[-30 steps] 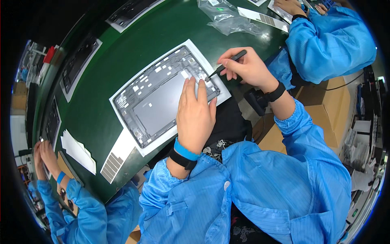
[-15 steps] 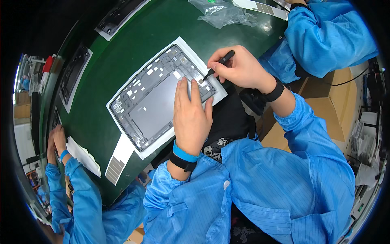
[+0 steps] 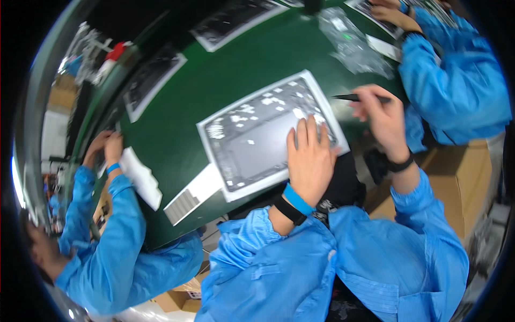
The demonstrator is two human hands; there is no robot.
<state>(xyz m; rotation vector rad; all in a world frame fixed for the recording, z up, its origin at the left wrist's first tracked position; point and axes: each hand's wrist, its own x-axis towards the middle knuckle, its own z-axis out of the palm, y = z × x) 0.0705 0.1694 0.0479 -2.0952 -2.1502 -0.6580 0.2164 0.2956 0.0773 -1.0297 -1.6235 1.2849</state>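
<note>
The hands are sitting apart in the head view. The left hand, palm down with its fingers extended, is resting on the lower right part of a flat grey housing dotted with small white pieces. The right hand, slightly blurred, is pinching a slim black tool, whose tip is pointing left above the tabletop, clear of the housing. The housing is lying at the centre of the frame on a white sheet. A white strip with grey bars is extending from its lower left corner. White papers are lying at left, near a co-worker's hands. A clear plastic bag is lying at upper right, near another co-worker's sleeve. 2 dark panels, 1 at upper left and 1 at the top, are lying on white sheets.
</note>
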